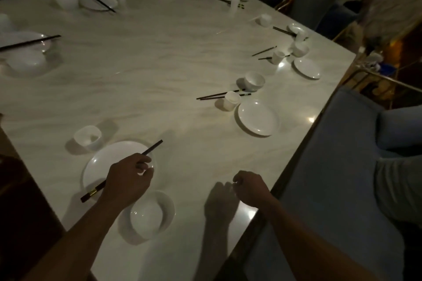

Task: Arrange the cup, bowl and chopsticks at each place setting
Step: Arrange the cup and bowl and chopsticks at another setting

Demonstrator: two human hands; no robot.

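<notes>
Viewing: head camera, dim light; I log the desk (159,52) from left to right.
Far-left setting: far-left plate (42,44) with far-left chopsticks (29,42) laid across it; far-left bowl (27,60) just in front of it.
Near cup (88,136): white, upright, on the desk just beyond the near plate's left rim.
Near plate (107,162): white, by the desk's near edge, partly under the left hand.
Held chopsticks (151,149): dark pair, gold band near the butt end, slanting over the near plate; butts pass its near-left rim, tips its far-right rim. I cannot tell whether they touch the plate.
Left hand (127,180): above the near plate; grip clamped on the held chopsticks at mid-length.
Near bowl (151,213): white, upright, on the desk nearer me than the near plate, beside the left wrist.
Right hand (249,186): over bare desk, right of the near bowl and apart from it; grip drawn together, fingers curled in, nothing seen in them.
Next setting: right plate (258,118), right cup (232,99) just beside its far-left rim, right chopsticks (214,96) on the desk behind that cup, right bowl (254,80) beyond them.
Seat (331,166): blue, along the desk's right edge.
</notes>
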